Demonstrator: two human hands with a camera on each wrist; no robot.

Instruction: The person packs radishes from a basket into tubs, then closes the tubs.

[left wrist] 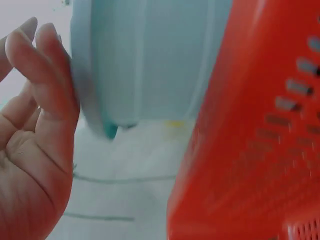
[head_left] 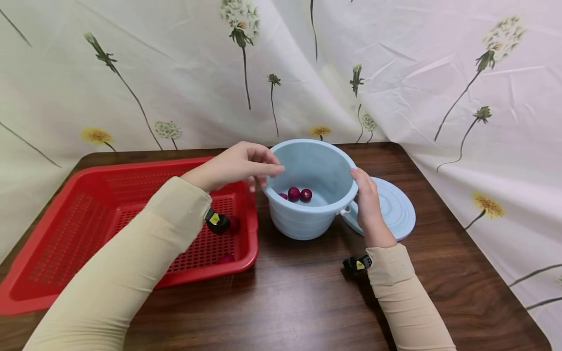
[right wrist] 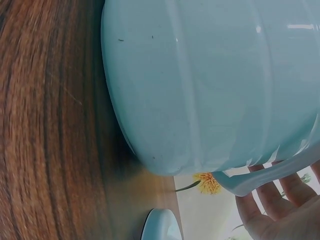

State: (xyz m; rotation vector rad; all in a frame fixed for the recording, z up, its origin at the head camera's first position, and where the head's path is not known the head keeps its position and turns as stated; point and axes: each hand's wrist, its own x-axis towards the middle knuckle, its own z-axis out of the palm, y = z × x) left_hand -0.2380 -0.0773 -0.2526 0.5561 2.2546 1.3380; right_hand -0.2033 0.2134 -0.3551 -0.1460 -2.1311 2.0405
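Observation:
A light-blue bucket [head_left: 303, 222] stands upright on the table, with a few small, round, dark-red things that look like radishes [head_left: 293, 194] on its bottom. My right hand [head_left: 368, 202] holds the bucket's right rim; in the right wrist view its fingers [right wrist: 272, 200] lie behind the handle [right wrist: 250, 182], against the bucket's side. Over the left rim is my left hand [head_left: 239, 165], fingers loosely bent and nothing visible in them. In the left wrist view it is right beside the rim [left wrist: 85, 75]. More dark-red round pieces [head_left: 234, 224] lie in the red basket [head_left: 250, 243], partly hidden by the left wrist.
The bucket's blue lid [head_left: 397, 209] lies flat on the wooden table [head_left: 298, 302], to the right of and partly behind the right hand. Left of the bucket, the basket's raised rim stands close by. A flower-printed cloth [head_left: 184, 73] hangs behind the table.

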